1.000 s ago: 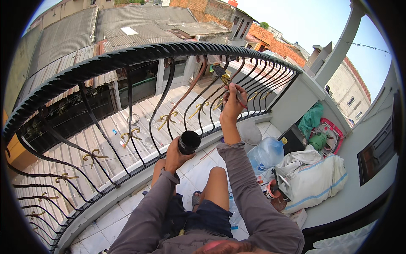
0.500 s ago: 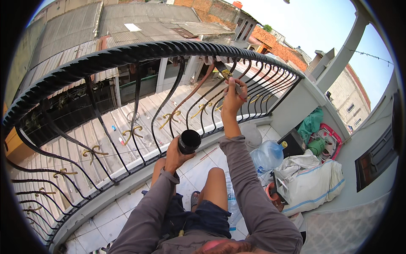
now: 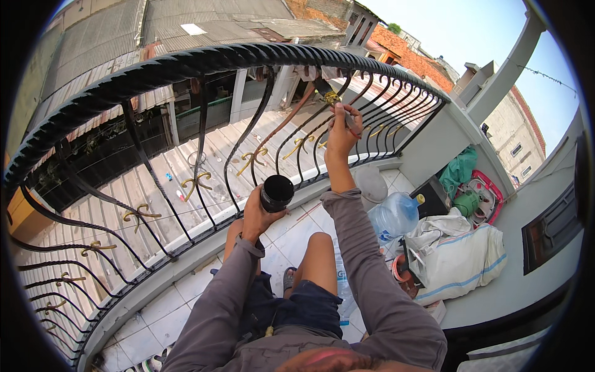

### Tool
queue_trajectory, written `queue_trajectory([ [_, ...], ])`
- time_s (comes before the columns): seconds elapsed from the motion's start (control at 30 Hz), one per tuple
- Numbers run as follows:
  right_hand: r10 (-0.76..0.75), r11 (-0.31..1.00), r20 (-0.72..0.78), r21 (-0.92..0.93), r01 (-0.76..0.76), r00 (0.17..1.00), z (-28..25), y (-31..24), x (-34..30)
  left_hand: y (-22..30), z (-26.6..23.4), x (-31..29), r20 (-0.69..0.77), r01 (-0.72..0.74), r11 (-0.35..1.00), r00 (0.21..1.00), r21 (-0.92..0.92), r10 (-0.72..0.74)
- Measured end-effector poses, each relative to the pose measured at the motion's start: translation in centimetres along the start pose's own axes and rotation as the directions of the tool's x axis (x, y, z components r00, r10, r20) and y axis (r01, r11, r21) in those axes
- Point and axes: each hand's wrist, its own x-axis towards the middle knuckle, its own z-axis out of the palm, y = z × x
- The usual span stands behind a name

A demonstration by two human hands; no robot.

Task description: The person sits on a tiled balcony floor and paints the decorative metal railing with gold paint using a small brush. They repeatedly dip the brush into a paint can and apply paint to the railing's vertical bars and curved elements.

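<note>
1. black metal railing [image 3: 235, 56] curves along the tiled floor's [image 3: 291, 228] outer edge; one reddish-brown bar [image 3: 297, 110] stands among the dark ones.
2. left hand [image 3: 256, 218] is half-curled round a dark, round cup [image 3: 277, 193], its mouth facing up, held inside the railing's lower edge; it has barely shifted over the last second.
3. brush [image 3: 327, 93] is just below the railing's top edge, overlapping a bar's upper end; its bristles have come nearer that edge than a second ago, which suggests work at the bar tops. contact: cannot tell.
4. right hand [image 3: 343, 131] pinches the brush handle, fingers closed.
5. clear water jug [image 3: 395, 214] lies on the floor, left of a white sack [image 3: 462, 257].
</note>
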Motion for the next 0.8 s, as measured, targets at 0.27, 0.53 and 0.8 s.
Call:
queue_trajectory([
  [0.27, -0.136, 0.990, -0.020, 0.024, 0.136, 0.991, -0.4, 0.2, 1.1, 0.4, 0.0, -0.2, 0.005, 0.006, 1.000, 1.000, 0.016, -0.006],
  [0.53, -0.083, 0.997, -0.037, 0.005, 0.083, 0.996, -1.1, 0.8, -0.3, 0.0, 0.3, 0.0, -0.017, 0.003, 0.998, 1.000, 0.062, -0.002],
  [0.8, -0.027, 0.995, 0.002, -0.100, 0.027, 1.000, -0.9, 1.3, 0.0, 0.2, 0.5, 0.1, -0.001, 0.023, 0.998, 1.000, 0.066, -0.023],
])
